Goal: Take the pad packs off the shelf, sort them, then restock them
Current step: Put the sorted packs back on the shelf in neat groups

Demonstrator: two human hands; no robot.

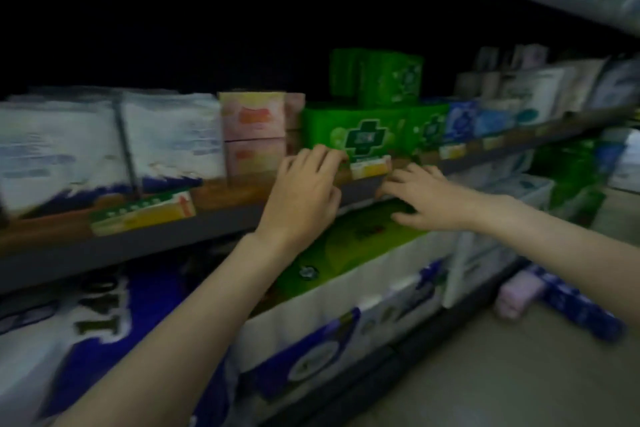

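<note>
While blurred by motion, green pad pack (360,137) on the middle shelf (221,218), lying flat, long axis along the shelf edge, printed cross face outward; glossy soft plastic wrap, pillowy rectangular form. Left hand (304,191) at its lower front corner, fingers (325,154) loosely spread, touching the wrap. Right hand (420,196) just below the shelf lip, fingers apart, over a green carton top (349,246). Second green pack (377,78) stacked upright behind.
</note>
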